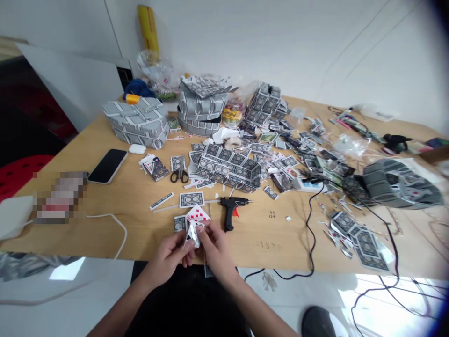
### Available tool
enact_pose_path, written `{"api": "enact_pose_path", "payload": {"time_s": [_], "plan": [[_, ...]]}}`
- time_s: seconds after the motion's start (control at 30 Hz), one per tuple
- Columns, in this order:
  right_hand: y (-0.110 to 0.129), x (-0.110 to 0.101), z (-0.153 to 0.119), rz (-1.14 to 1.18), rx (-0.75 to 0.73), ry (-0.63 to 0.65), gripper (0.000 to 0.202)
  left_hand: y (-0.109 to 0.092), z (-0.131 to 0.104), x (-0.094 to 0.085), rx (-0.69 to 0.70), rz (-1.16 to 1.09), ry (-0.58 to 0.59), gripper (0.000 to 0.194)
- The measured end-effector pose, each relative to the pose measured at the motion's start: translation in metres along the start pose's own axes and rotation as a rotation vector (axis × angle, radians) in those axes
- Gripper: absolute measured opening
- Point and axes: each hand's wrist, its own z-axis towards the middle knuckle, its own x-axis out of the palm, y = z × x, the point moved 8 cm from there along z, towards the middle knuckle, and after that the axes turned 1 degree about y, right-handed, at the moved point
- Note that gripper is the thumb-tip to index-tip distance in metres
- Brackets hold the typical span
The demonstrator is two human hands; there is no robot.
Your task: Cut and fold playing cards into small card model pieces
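Near the table's front edge, my left hand [171,255] and my right hand [214,241] hold a playing card [192,234] with black pips between thumbs and fingers. The card looks bent or tilted. Just behind it lies a red diamonds card [198,214], and a patterned card back [180,223] shows beside my left fingers. Farther back, another card [191,200] lies face down. To the right of my hands rests a black glue gun [230,210] with an orange-red trigger. Black scissors [179,172] lie beyond, left of a long box built from cards [229,167].
Several folded-card structures, such as a grey one [138,122] and a round one [201,110], stand at the back. Loose cards and scraps spread across the right side. A phone [108,165] lies left. A black cable [310,224] hangs over the front edge.
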Motion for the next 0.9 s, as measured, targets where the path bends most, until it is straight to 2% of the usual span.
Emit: {"api": "enact_pose_path", "payload": {"time_s": [0.2,0.33,0.4,0.6,0.73,0.9], "plan": [[-0.005,0.002,-0.005,-0.143,-0.072,-0.017,0.053,0.008,0.001,-0.003,-0.072,0.007,-0.015,0.057],[-0.001,0.006,-0.007,-0.283,-0.172,0.030,0.053,0.013,0.003,-0.011,-0.079,-0.020,-0.100,0.060],[-0.001,0.007,-0.006,-0.294,-0.197,0.037,0.055,0.016,0.005,-0.014,-0.098,-0.054,-0.134,0.064],[-0.007,0.006,0.000,-0.264,-0.228,0.003,0.063,0.018,0.009,-0.011,-0.122,-0.079,-0.131,0.075],[0.000,0.008,0.003,-0.275,-0.260,-0.025,0.069,0.010,0.010,-0.006,-0.140,-0.095,-0.163,0.081],[0.021,0.005,-0.005,-0.267,-0.375,-0.123,0.078,-0.015,0.006,0.002,-0.183,-0.090,-0.169,0.077]]}}
